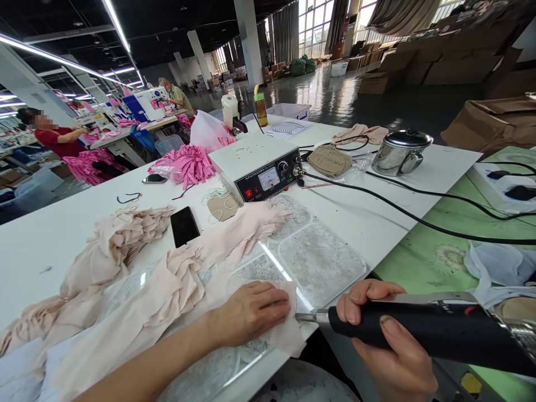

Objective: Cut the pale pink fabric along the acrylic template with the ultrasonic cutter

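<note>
My left hand [251, 311] lies flat on a pale pink piece of fabric [288, 334], its fingers stretched out and pressing the cloth onto a clear, scratched plastic board [322, 257]. A black handheld ultrasonic cutter [419, 324] is in my right hand [391, 340], the fingers wrapped round its body. Its thin metal tip points left and meets the edge of the fabric, just right of my left fingertips. Layered strips of the same pale fabric [167, 290] run off to the left, partly under my left forearm.
Behind the board stands a control box [268, 178] with a dial; a black cable [402, 209] crosses the table's right side. A phone [185, 226], pink strips [190, 164], a steel mug [402, 153] and a bottle [260, 110] are around it. Two people work at sewing machines, far left.
</note>
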A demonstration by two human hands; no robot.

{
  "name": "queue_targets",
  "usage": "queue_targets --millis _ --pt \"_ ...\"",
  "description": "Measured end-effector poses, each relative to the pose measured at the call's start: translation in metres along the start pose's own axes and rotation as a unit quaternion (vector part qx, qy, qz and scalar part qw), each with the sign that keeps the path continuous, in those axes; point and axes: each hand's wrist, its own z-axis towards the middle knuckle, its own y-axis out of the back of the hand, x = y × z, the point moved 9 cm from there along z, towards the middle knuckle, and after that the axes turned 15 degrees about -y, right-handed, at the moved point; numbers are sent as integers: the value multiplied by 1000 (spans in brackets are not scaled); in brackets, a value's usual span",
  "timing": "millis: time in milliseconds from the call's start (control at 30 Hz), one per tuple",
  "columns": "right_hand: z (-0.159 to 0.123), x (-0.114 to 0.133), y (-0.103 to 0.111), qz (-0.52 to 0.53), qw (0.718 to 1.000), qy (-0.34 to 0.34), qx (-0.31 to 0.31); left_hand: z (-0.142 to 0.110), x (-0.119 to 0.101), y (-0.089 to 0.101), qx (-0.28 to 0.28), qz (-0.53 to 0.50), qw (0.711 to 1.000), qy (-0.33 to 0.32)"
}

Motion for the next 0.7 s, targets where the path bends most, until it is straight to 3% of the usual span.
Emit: queue_targets --millis 200,500,700 --pt "0 -2 4 9 1000 -7 2 2 1 -6 4 -17 1000 -22" --pt "15 -4 7 28 999 -3 -14 -14 40 0 -44 7 996 72" --pt "20 -7 11 41 999 -3 -24 -12 32 5 -52 1 996 76"
